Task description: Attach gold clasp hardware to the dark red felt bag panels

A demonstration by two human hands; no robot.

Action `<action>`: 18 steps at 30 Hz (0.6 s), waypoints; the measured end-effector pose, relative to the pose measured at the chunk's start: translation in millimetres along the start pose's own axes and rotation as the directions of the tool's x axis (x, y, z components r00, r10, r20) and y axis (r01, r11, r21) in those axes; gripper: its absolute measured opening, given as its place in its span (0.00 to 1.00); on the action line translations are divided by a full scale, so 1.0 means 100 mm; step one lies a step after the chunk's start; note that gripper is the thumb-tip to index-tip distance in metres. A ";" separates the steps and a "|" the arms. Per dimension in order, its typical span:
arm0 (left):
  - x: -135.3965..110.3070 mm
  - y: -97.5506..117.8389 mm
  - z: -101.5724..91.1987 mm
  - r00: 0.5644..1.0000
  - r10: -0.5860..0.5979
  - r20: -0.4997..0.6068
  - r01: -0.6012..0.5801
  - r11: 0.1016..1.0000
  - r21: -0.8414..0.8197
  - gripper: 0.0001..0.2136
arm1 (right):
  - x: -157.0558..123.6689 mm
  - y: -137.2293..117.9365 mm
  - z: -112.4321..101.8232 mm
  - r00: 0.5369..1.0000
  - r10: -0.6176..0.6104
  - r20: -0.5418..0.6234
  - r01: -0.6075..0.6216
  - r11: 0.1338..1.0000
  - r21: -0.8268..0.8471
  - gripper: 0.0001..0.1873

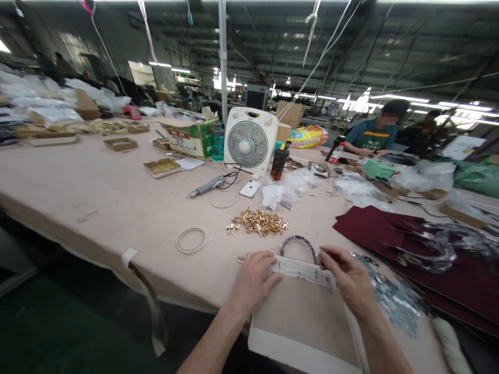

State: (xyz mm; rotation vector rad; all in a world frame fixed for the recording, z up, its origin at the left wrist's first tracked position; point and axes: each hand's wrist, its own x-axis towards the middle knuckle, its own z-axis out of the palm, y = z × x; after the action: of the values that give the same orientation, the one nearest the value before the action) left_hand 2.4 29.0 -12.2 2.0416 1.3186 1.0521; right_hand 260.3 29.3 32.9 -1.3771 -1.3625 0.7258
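A beige paper bag (304, 317) with a white rim stands at the near table edge, between my hands. My left hand (255, 280) grips the left part of the bag's top rim, fingers curled over it. My right hand (349, 278) pinches the right part of the rim beside the braided purple handle (298, 242), which arches up from the bag's top. A pile of gold metal fittings (259, 222) lies just beyond the bag.
A tape ring (191, 240), a grey power tool (206, 186), a white phone (250, 188) and a white fan (250, 140) sit farther back. Dark red bags (370, 226) and silver pieces (393, 298) lie to the right. Another person (374, 136) works across the table (97, 192).
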 end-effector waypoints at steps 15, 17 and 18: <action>0.08 -0.01 -0.07 0.999 -0.027 0.020 0.027 1.000 0.009 0.09 | 0.26 0.13 0.78 0.908 -0.101 0.407 0.152 0.984 -0.094 0.16; 0.09 0.00 -0.06 0.999 -0.040 0.024 0.039 0.999 0.019 0.08 | 0.27 0.13 0.78 0.903 -0.098 0.418 0.151 0.984 -0.095 0.16; 0.10 0.00 -0.06 0.999 -0.042 0.026 0.042 0.999 0.021 0.08 | 0.27 0.13 0.78 0.901 -0.096 0.423 0.149 0.984 -0.094 0.16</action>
State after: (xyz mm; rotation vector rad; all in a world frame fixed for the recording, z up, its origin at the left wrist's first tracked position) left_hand -0.2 38.1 -5.7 2.0271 1.3585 0.9938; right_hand 197.1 76.3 4.3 -1.2594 -1.8421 0.8972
